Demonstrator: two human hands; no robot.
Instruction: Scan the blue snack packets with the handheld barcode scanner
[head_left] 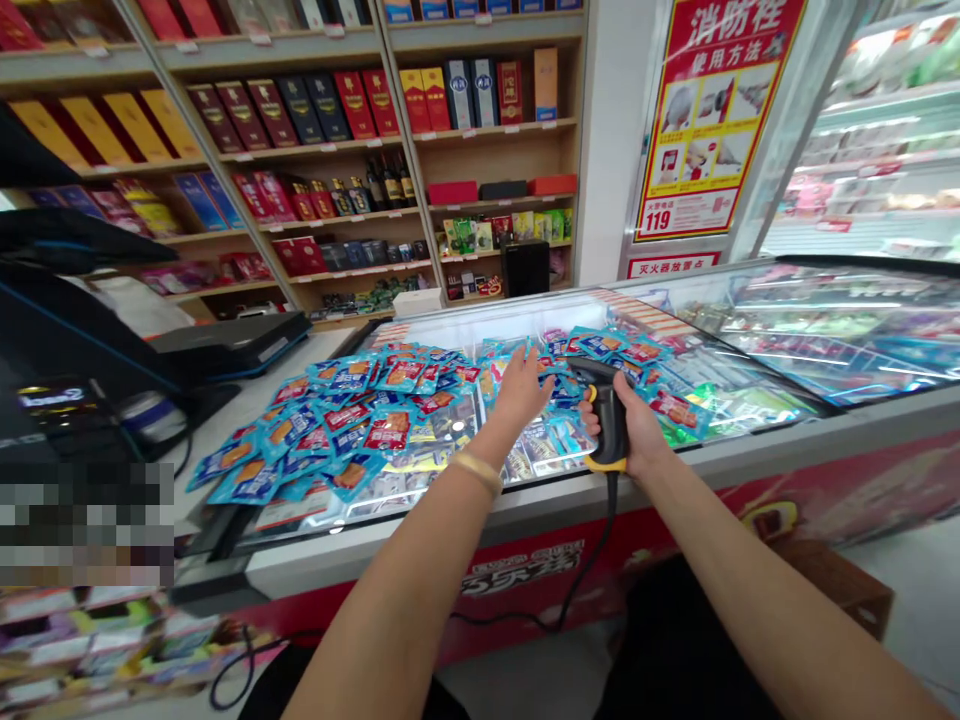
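The scanner (pixel 613 428) is black with yellow trim, its cable (pixel 612 498) black. The packets (pixel 387 430) are light blue, with red or dark-blue labels and orange-brown pictures. The bangle (pixel 478 470) is pale gold; the freezer (pixel 315 562) has a greyish-white rim and red front; the poster (pixel 705 175) is red and yellow.

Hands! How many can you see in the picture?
2. The left hand is open near the blue snack packets; the right hand grips the black-and-yellow scanner. Neither is fully hidden.
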